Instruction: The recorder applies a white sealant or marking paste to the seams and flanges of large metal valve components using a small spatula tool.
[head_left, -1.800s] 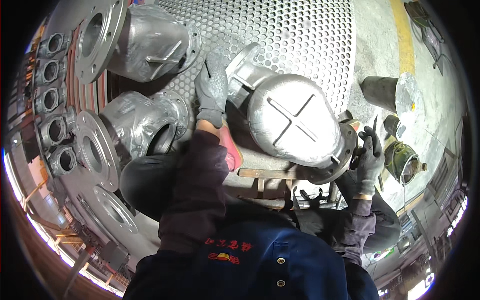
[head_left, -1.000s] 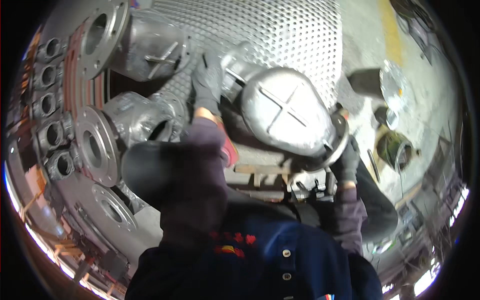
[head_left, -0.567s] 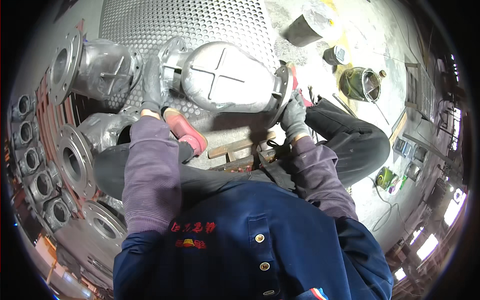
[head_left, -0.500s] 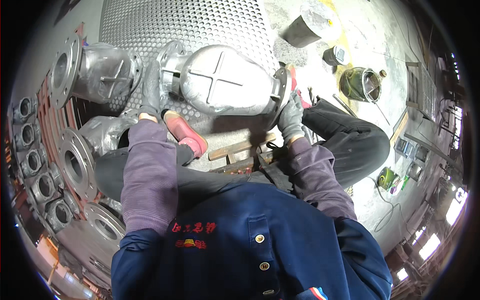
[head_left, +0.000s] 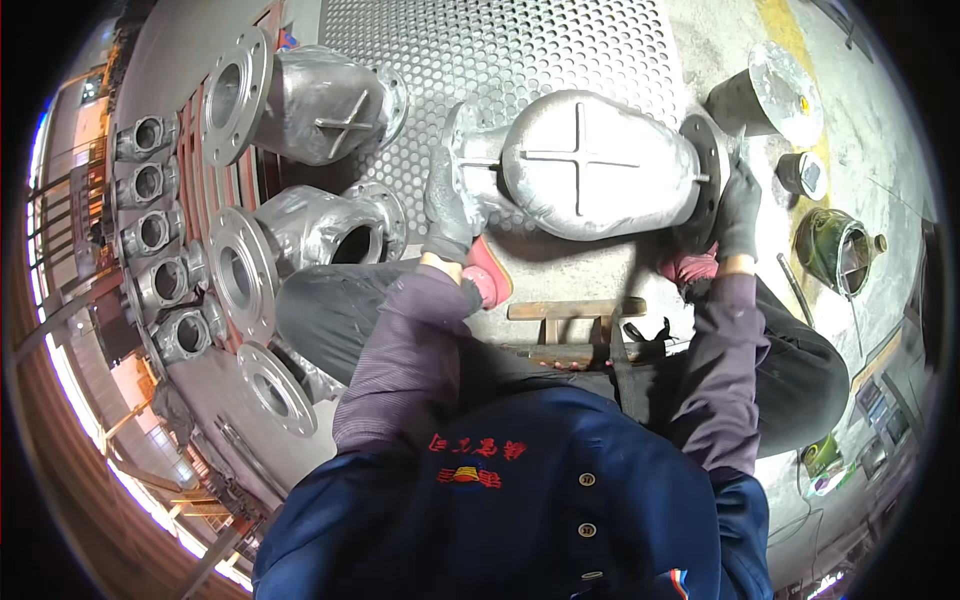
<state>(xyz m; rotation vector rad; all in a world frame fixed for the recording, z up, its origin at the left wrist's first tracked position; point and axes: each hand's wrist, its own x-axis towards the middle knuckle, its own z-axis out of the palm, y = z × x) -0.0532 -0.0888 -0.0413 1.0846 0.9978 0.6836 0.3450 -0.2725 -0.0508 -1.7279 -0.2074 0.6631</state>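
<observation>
A grey metal valve body casting (head_left: 620, 170), with a raised cross rib on its bulging side, lies crosswise before me. My gloved left hand (head_left: 447, 205) is closed on the smaller flange (head_left: 462, 140) at its left end. At the right end, my gloved right hand (head_left: 739, 208) holds the larger flange (head_left: 704, 165) from its outer side, with some fingertips hard to make out. Below the casting, my pink shoes (head_left: 490, 270) stand on either side of a low wooden piece (head_left: 575, 309).
Similar flanged castings (head_left: 318, 105) rest on red slats at the left, and several smaller ones (head_left: 165, 280) line up beyond. A perforated metal plate (head_left: 500, 50) spreads behind the casting. To the right stand a grey cylinder (head_left: 785, 95), a small pot (head_left: 802, 175) and a dark green container (head_left: 835, 250).
The view has swung, so everything sits farther right. My right hand has shifted from the near edge of the larger flange to its outer side. My left hand stays at the smaller flange.
</observation>
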